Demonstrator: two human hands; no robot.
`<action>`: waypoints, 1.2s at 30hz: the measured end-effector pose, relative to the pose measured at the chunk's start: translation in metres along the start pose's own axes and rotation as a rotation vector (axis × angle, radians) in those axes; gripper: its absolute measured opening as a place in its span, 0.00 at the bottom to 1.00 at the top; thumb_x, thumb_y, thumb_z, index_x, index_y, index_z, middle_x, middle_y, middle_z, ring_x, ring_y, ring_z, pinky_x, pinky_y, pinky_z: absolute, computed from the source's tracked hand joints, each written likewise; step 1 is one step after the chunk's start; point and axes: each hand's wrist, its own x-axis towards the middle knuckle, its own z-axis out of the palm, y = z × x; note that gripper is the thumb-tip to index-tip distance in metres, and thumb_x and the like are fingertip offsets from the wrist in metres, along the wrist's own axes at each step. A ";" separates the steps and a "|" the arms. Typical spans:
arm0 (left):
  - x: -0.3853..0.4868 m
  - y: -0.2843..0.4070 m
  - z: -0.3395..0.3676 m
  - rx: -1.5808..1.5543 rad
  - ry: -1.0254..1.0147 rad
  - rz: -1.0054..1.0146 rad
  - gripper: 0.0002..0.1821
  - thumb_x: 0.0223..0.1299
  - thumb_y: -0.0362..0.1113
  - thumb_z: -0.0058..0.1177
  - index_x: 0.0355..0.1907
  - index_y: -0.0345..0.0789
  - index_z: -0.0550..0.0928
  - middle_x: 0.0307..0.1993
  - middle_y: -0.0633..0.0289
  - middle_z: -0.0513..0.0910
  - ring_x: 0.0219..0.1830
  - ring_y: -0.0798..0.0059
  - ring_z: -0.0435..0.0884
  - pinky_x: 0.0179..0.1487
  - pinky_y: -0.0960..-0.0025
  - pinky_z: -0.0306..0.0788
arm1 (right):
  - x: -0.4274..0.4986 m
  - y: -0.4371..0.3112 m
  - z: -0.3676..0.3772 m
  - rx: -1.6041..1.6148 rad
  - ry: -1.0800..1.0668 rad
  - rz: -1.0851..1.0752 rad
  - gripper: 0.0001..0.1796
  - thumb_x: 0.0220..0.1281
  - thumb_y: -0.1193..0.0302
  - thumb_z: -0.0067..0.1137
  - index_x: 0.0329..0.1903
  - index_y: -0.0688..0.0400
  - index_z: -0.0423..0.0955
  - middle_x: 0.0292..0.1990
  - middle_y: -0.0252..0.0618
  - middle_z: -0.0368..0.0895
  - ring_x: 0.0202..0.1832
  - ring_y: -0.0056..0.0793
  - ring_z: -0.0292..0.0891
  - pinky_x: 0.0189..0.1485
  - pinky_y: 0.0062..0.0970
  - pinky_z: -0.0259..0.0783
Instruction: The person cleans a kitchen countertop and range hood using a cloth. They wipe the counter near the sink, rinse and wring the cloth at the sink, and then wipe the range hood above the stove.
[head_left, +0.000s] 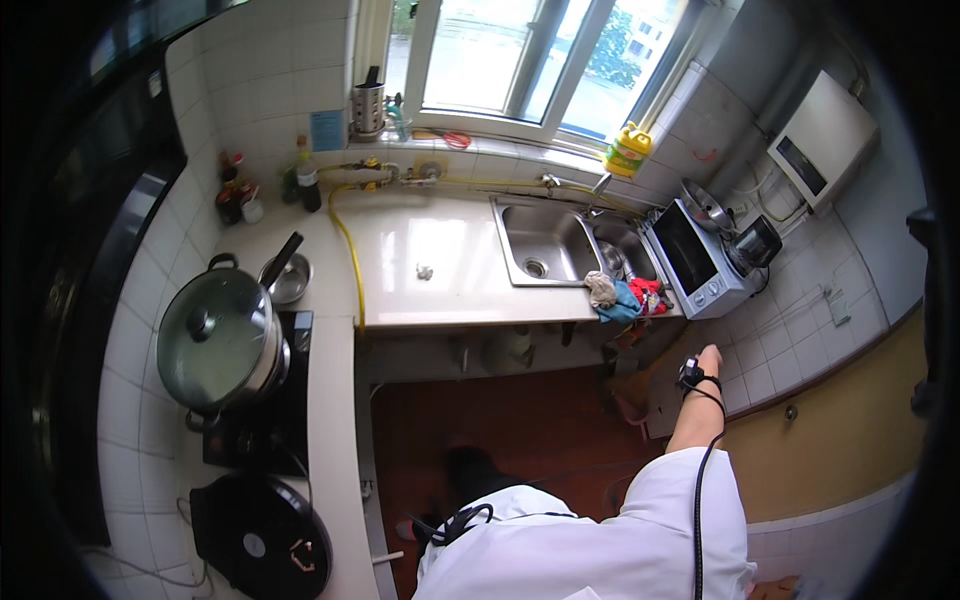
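My right hand (709, 355) hangs in front of the tiled wall, just below the white microwave oven (697, 259). A small device on a black band (696, 376) is strapped to that wrist, and a black cable runs from it up my white sleeve. The fingers are small and turned away, so whether they hold anything is unclear. My left hand is out of view. Nearest to the right hand on the counter edge are a red cloth (648, 297), a blue cloth (621, 303) and a beige cloth (599, 289), bunched beside the double steel sink (541, 279).
At left, a large lidded pot (214, 337) sits over a black cooktop (255, 442), with a round black electric griddle (262, 532) nearer me. A steel saucepan (289, 281) stands behind. A yellow hose (351, 247) crosses the counter (420, 300). Below lies a reddish floor (525, 420).
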 end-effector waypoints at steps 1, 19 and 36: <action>0.014 -0.001 0.005 0.000 0.099 -0.045 0.24 0.72 0.37 0.45 0.68 0.35 0.69 0.57 0.48 0.77 0.55 0.59 0.77 0.60 0.59 0.69 | 0.013 0.010 -0.008 -0.088 -0.031 -0.019 0.16 0.57 0.69 0.49 0.41 0.69 0.77 0.37 0.50 0.81 0.34 0.42 0.81 0.33 0.44 0.77; -0.250 0.209 0.473 -0.171 -0.686 0.082 0.16 0.66 0.40 0.60 0.50 0.32 0.83 0.38 0.60 0.86 0.39 0.76 0.85 0.40 0.81 0.75 | 0.077 0.123 0.287 -0.821 -0.498 -0.887 0.31 0.48 0.68 0.73 0.57 0.55 0.73 0.56 0.51 0.70 0.58 0.50 0.67 0.60 0.40 0.66; -0.279 0.207 0.815 0.551 -0.638 1.201 0.11 0.57 0.28 0.60 0.44 0.32 0.86 0.43 0.56 0.78 0.46 0.59 0.74 0.47 0.61 0.73 | 0.046 0.125 0.302 -0.872 -0.667 -0.973 0.34 0.43 0.82 0.69 0.59 0.57 0.73 0.49 0.49 0.79 0.52 0.50 0.75 0.56 0.38 0.71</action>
